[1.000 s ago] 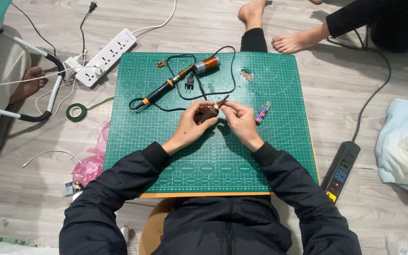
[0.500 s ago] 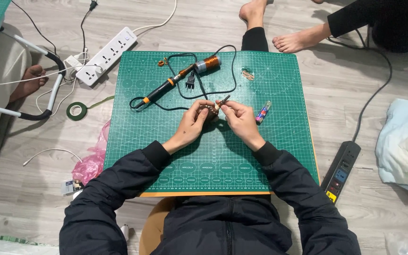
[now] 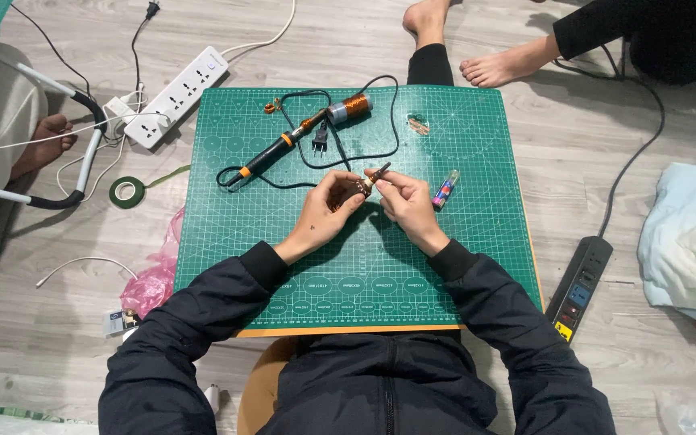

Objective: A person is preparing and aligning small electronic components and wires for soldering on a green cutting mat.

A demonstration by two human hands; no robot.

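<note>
Over the middle of a green cutting mat, my left hand and my right hand meet, both pinching a small brown part. A thin dark rod sticks up and to the right from my right fingers. Behind the hands lies a soldering iron with an orange and black handle, its black cord looping over the mat to a plug. A spool of copper wire lies at the mat's far edge.
A small colourful tube lies right of my hands and a small clear item farther back. A white power strip, a tape roll and a pink bag are left on the floor. A black power strip is right. Another person's bare feet are beyond.
My hands have stayed together over the mat, with only small finger shifts on the brown part. Nothing else has moved.
</note>
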